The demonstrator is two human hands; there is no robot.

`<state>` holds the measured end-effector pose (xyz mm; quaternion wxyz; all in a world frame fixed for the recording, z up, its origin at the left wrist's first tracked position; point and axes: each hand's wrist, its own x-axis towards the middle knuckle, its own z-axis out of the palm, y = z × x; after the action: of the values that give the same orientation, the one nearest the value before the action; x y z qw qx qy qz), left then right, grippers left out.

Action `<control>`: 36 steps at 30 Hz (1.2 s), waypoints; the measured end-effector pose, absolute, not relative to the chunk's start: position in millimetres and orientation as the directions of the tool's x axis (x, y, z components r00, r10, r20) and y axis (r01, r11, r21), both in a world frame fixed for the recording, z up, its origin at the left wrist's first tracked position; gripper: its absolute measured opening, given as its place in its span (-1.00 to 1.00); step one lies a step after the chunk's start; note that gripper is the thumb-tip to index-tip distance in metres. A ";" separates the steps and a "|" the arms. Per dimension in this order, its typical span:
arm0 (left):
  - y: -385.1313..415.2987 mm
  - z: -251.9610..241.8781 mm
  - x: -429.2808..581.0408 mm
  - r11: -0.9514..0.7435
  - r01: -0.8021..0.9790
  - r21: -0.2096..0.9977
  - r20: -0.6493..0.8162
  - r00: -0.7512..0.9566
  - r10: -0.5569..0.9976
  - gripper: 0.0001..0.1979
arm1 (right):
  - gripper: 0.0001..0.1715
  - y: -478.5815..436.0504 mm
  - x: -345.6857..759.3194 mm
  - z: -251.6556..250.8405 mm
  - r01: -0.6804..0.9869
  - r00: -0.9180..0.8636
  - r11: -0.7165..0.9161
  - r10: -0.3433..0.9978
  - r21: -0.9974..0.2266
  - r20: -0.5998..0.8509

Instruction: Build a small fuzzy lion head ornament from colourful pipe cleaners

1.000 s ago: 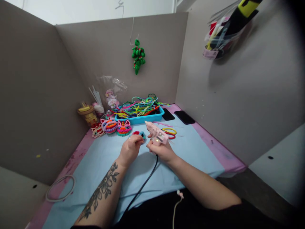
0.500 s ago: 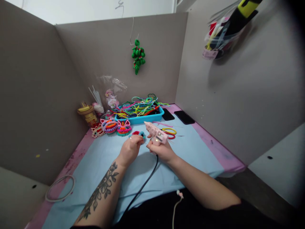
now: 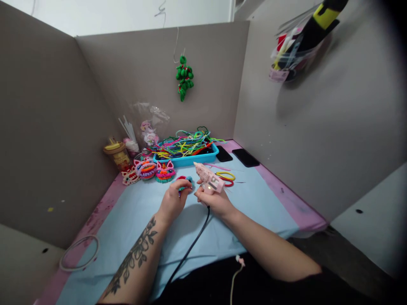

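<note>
My right hand (image 3: 216,202) is closed round the grip of a pink glue gun (image 3: 209,177), nozzle pointing up toward the table's far edge; black cord (image 3: 194,243) drops from the grip over the near edge. My left hand (image 3: 172,200), fingers curled, thumb and index nearly together, is at a blue-and-red fuzzy piece (image 3: 190,181). Can't tell if I'm pinching it, my fingers cover part. Piece is mid-table (image 3: 254,203), just left of the gun. 3 fuzzy animal heads (image 3: 165,171) in a row, from the left edge to the front of the blue tray (image 3: 187,161). Tray sits at the far edge, heaped with coloured pipe cleaners (image 3: 184,145). 2 black phones (image 3: 246,157) by the far right corner, 1 just beside the tray. Scissors, red and yellow handles (image 3: 227,173), right of the gun. Brown-lidded cup (image 3: 119,159), far left corner. Pale ring (image 3: 62,259), near left corner.
</note>
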<state>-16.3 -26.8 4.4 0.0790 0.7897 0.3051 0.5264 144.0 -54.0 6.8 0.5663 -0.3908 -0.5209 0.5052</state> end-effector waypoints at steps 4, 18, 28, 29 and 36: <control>-30.7 4.3 -11.0 -0.711 0.251 0.657 0.708 0.117 0.696 -0.72 | -0.55 -53.1 142.2 6.5 -0.264 -0.081 0.183 0.974 -0.947 0.210; -39.7 4.5 -5.8 -0.227 -0.120 0.966 0.245 0.157 0.957 -0.73 | -0.72 -53.6 130.7 3.8 -0.137 -0.024 0.336 0.939 -0.932 0.342; -41.4 7.8 -9.5 -0.231 -0.046 0.972 0.235 0.150 0.960 -0.77 | -0.67 -49.5 129.7 -8.9 -0.149 0.027 0.278 0.960 -0.949 0.278; -40.9 8.4 -10.9 -0.248 -0.012 0.969 0.247 0.142 0.958 -0.78 | -0.71 -49.6 129.9 -8.5 -0.136 0.028 0.286 0.958 -0.948 0.285; -37.8 10.2 -16.4 -0.363 0.183 0.914 0.335 0.168 0.927 -0.82 | -0.70 -51.2 128.5 -4.8 -0.096 0.028 0.282 0.960 -0.955 0.280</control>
<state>-16.4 -37.8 10.2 0.3790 0.6637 0.4181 0.4910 128.5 -51.2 -4.8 0.5937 -0.4021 -0.5370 0.4444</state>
